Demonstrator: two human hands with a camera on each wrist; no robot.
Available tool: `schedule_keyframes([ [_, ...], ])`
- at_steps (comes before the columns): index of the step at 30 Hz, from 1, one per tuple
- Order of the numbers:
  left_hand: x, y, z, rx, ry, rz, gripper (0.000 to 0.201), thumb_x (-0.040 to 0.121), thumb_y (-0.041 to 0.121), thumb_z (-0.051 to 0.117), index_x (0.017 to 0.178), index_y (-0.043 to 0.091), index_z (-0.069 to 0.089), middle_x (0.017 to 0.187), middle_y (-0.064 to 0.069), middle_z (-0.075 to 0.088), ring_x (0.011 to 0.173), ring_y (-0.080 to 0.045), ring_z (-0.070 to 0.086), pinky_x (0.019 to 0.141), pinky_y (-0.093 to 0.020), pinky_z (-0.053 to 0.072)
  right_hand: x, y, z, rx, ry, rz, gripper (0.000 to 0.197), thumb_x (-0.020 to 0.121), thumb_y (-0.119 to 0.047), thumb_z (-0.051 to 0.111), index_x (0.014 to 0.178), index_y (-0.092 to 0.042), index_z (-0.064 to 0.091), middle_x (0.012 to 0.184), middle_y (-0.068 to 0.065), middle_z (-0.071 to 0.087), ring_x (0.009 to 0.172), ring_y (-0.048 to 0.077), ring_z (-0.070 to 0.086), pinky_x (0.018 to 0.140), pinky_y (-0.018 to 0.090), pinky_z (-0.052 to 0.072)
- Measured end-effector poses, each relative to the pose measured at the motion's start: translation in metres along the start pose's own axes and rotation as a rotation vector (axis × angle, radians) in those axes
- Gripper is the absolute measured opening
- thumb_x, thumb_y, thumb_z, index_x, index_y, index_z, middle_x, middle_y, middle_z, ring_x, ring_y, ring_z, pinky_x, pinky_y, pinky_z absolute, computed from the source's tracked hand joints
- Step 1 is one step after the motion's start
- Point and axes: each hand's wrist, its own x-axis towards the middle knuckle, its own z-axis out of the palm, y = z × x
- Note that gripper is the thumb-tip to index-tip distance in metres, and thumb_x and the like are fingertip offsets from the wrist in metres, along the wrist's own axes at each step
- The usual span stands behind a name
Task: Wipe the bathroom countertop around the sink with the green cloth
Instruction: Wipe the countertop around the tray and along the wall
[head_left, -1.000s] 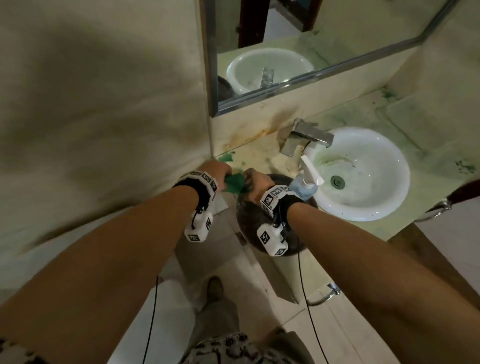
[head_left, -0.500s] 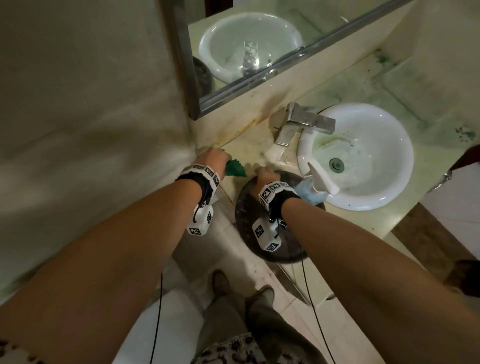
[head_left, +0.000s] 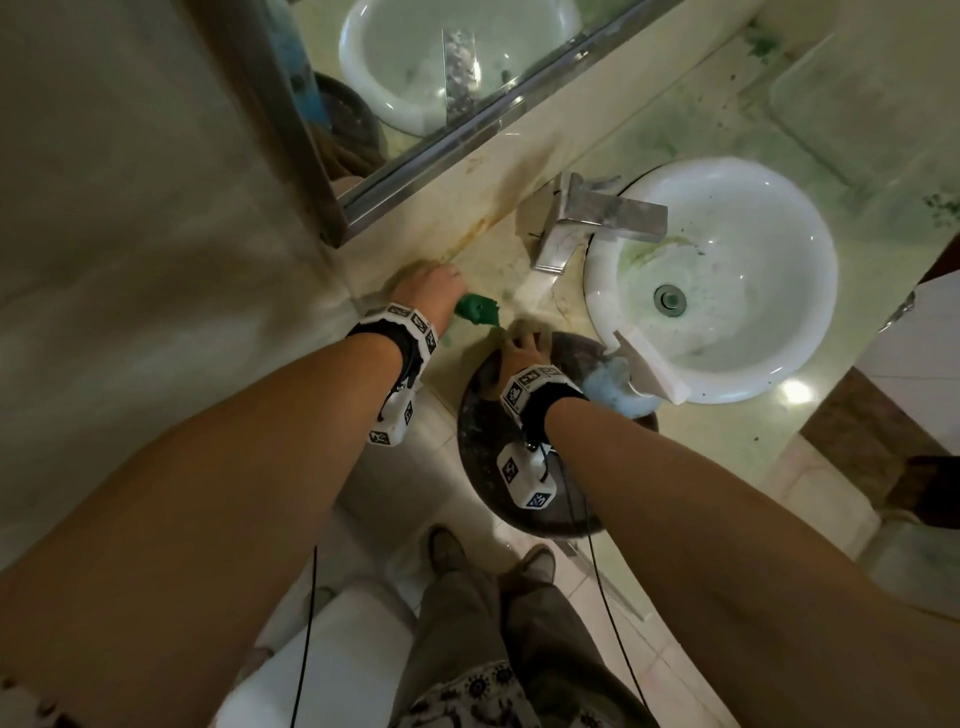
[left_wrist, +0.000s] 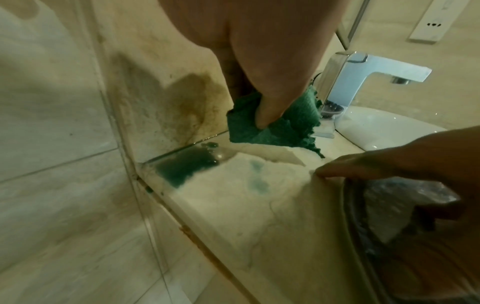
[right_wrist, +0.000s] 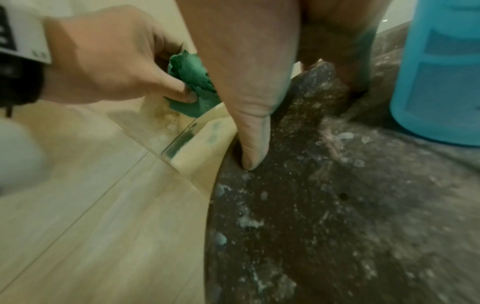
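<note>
The left hand (head_left: 428, 291) pinches the bunched green cloth (left_wrist: 272, 125) between thumb and fingers (right_wrist: 182, 93), in the counter (left_wrist: 259, 205) corner by the wall, left of the tap (head_left: 597, 218) and sink (head_left: 717, 270). The right hand (head_left: 522, 348) rests straight fingers on a dark round board (right_wrist: 324, 216) beside a blue bottle (right_wrist: 441, 72).
</note>
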Motion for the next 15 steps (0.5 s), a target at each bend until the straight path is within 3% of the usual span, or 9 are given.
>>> schedule_keyframes([
  [9, 0.032, -0.009, 0.021, 0.025, -0.039, 0.136, 0.03, 0.081, -0.005, 0.058, 0.108, 0.008, 0.062, 0.112, -0.013, 0.061, 0.105, -0.033, 0.058, 0.09, -0.041, 0.049, 0.006, -0.001, -0.001, -0.043, -0.039, 0.025, 0.112, 0.072, -0.039, 0.08, 0.154, -0.027, 0.004, 0.162, 0.004, -0.011, 0.144, 0.041, -0.019, 0.105, 0.075, 0.019],
  [12, 0.04, -0.01, 0.025, 0.003, -0.131, 0.065, 0.032, 0.087, 0.003, 0.055, 0.115, 0.01, 0.066, 0.119, -0.012, 0.063, 0.108, -0.033, 0.061, 0.091, -0.038, 0.051, 0.006, -0.001, -0.002, -0.035, -0.041, 0.021, 0.112, 0.071, -0.036, 0.081, 0.153, -0.027, 0.005, 0.162, 0.003, -0.012, 0.144, 0.041, -0.02, 0.104, 0.076, 0.018],
  [15, 0.043, -0.006, 0.026, -0.022, -0.24, 0.001, 0.022, 0.093, 0.017, 0.053, 0.107, 0.007, 0.068, 0.11, -0.016, 0.069, 0.099, -0.034, 0.065, 0.087, -0.038, 0.053, 0.007, 0.0, -0.002, -0.031, -0.031, 0.008, 0.113, 0.069, -0.034, 0.082, 0.153, -0.028, 0.007, 0.161, 0.003, -0.013, 0.144, 0.041, -0.02, 0.103, 0.076, 0.018],
])
